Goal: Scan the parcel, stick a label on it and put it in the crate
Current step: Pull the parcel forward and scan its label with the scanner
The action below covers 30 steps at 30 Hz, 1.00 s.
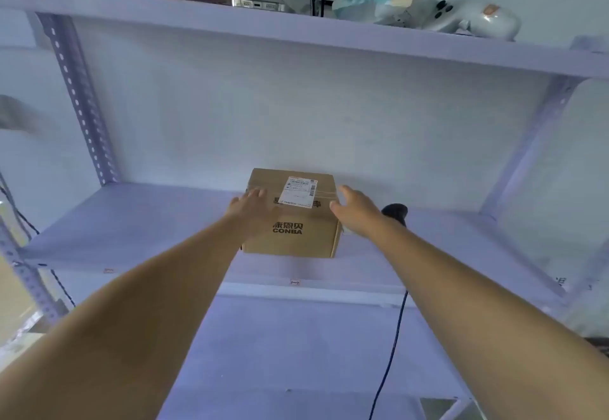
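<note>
A brown cardboard parcel (296,222) printed "CONBA" sits on the middle shelf (131,222), its front overhanging the shelf's edge. A white shipping label (299,191) is stuck on its top. My left hand (252,209) lies with spread fingers against the parcel's left side. My right hand (356,210) is at the parcel's right side, fingers apart. Whether either hand presses or grips the box cannot be told. A black scanner (395,212) lies on the shelf just right of my right hand, partly hidden by it. No crate is in view.
The scanner's black cable (393,347) hangs down over the shelf edge. The upper shelf (296,31) carries a white handheld device (461,19), plastic bags and boxes. Perforated metal uprights (79,100) stand left and right. A lower shelf (296,353) lies below.
</note>
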Motion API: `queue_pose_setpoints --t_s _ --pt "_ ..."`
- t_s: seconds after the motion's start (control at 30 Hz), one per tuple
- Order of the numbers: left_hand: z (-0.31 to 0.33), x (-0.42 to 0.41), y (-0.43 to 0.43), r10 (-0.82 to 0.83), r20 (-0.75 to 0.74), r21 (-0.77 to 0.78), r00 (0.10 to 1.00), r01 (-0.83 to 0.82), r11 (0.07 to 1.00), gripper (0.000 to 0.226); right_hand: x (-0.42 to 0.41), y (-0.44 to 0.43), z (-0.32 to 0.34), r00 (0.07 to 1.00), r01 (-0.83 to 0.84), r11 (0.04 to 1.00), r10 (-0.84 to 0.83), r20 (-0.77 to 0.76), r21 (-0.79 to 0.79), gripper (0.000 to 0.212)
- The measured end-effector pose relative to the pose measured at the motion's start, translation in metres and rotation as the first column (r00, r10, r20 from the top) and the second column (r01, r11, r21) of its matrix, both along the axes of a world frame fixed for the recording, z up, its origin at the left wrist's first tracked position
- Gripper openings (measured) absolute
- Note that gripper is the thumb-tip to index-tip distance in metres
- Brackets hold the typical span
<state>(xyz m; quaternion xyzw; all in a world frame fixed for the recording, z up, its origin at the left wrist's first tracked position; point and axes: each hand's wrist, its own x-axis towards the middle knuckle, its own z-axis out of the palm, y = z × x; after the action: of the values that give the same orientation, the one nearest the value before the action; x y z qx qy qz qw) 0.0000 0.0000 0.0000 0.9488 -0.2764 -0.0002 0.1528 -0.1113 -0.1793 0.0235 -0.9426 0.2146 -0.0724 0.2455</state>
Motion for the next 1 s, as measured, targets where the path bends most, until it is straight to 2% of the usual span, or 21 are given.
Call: queue_pose_setpoints --t_s 0.13,0.2,0.3,0.4,0.47,0.53,0.63,0.77,0.87,1.0 --pt "-0.035 0.015 0.005 0.085 -0.097 -0.149 0.992 -0.099 0.984 0.071 0.015 -0.004 -0.036 0.976 0.197 0.963 -0.211 0.060 0.182 0.053" --pt "-0.048 0.025 0.003 0.101 -0.147 -0.286 0.984 -0.140 0.948 0.074 0.027 -0.009 -0.049 0.946 0.263 0.915 -0.307 0.103 0.306 0.054" --pt "-0.057 0.037 0.000 0.088 -0.238 -0.560 0.967 -0.211 0.802 0.076 0.040 -0.014 -0.064 0.926 0.265 0.847 -0.357 0.123 0.460 0.057" --pt "-0.060 0.052 -0.001 0.032 -0.421 -0.711 0.906 -0.352 0.609 0.074 0.049 -0.017 -0.074 0.915 0.222 0.799 -0.369 0.163 0.559 0.049" --pt "-0.065 0.060 0.003 -0.005 -0.556 -0.705 0.831 -0.469 0.532 0.069 0.053 -0.018 -0.080 0.908 0.177 0.782 -0.364 0.207 0.597 0.034" --pt "-0.071 0.068 0.007 -0.071 -0.677 -0.660 0.732 -0.562 0.498 0.055 0.052 -0.016 -0.084 0.899 0.153 0.753 -0.375 0.227 0.640 0.023" --pt "-0.080 0.071 0.012 -0.228 -0.755 -0.632 0.615 -0.590 0.502 0.027 0.048 -0.013 -0.084 0.891 0.129 0.733 -0.381 0.246 0.668 0.009" --pt "-0.094 0.073 0.016 -0.372 -0.713 -0.691 0.595 -0.503 0.520 0.027 0.042 -0.010 -0.082 0.882 0.097 0.751 -0.369 0.294 0.653 0.021" --pt "-0.102 0.073 0.022 -0.395 -0.716 -0.694 0.575 -0.527 0.491 0.059 0.037 -0.007 -0.084 0.875 0.043 0.755 -0.345 0.341 0.654 0.026" --pt "-0.104 0.074 0.029 -0.440 -0.701 -0.711 0.561 -0.501 0.493 0.062 0.031 -0.004 -0.085 0.866 -0.011 0.761 -0.317 0.387 0.649 0.030"
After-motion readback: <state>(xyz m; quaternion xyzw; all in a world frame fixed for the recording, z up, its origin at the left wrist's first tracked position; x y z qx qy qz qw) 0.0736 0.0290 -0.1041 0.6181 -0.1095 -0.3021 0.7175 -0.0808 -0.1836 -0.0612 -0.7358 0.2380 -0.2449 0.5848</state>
